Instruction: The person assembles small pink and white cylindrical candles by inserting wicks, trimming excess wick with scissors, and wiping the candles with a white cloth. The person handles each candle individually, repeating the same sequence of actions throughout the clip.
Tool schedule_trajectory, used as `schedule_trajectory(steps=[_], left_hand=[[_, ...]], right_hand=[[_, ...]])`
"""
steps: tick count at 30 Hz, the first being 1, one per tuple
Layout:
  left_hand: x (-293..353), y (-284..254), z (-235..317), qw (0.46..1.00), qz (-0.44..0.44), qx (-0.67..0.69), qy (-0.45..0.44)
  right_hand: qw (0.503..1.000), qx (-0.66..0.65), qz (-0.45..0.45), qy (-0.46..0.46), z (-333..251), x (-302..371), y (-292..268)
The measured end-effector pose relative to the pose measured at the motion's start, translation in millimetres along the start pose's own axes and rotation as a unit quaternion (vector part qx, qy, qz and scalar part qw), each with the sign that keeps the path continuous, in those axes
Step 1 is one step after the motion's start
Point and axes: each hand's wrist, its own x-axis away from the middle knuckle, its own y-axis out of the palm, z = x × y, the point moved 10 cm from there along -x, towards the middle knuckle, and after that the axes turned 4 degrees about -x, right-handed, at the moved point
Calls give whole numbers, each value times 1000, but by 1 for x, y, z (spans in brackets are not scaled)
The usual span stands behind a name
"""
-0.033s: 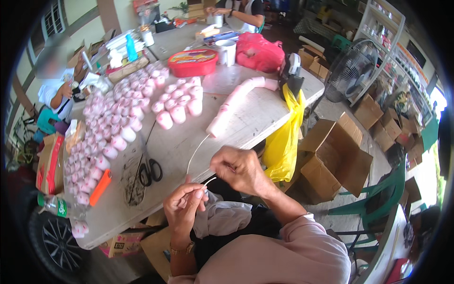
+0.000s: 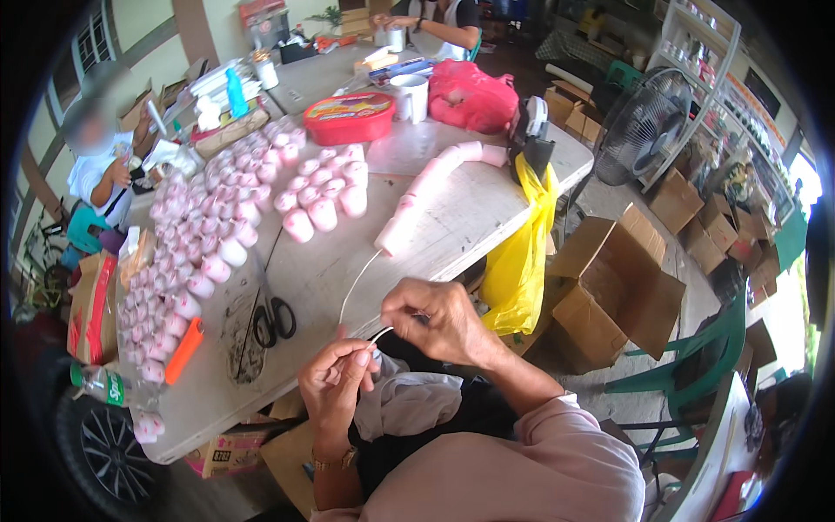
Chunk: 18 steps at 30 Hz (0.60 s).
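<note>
My left hand (image 2: pixel 337 374) pinches a thin white cord (image 2: pixel 355 280) between thumb and fingertips, just off the table's front edge. My right hand (image 2: pixel 439 320), above and to the right of it, has its fingers curled closed at the cord's short end. From my left hand the cord runs up into a curved row of pink-and-white cylinders (image 2: pixel 422 187) lying end to end on the table. Many similar small pink-and-white cylinders (image 2: pixel 204 226) stand packed on the left, with a smaller group (image 2: pixel 323 193) beside them.
On the table (image 2: pixel 296 365) lie black scissors (image 2: pixel 274 322) and an orange-handled tool (image 2: pixel 183 351). Farther back are a red tub (image 2: pixel 350 120), a white mug (image 2: pixel 410 97) and a red bag (image 2: pixel 474 96). A yellow bag (image 2: pixel 520 261) hangs at the right edge, near an open carton (image 2: pixel 609 287). Two people sit across.
My right hand has dropped slightly, and its fingers now meet the cord's end, which stuck out free before. My left hand keeps its pinch. The view has shifted slightly.
</note>
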Motion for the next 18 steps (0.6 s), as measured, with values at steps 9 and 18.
schedule_trajectory(steps=[9,18], left_hand=[[-14,1,-9,999,39,-10,-19],[-10,-5,-2,1000,-3,25,13]], right_hand=[[991,-81,-65,-90,-6,3,8],[995,15,76,-54,18,2,-5]])
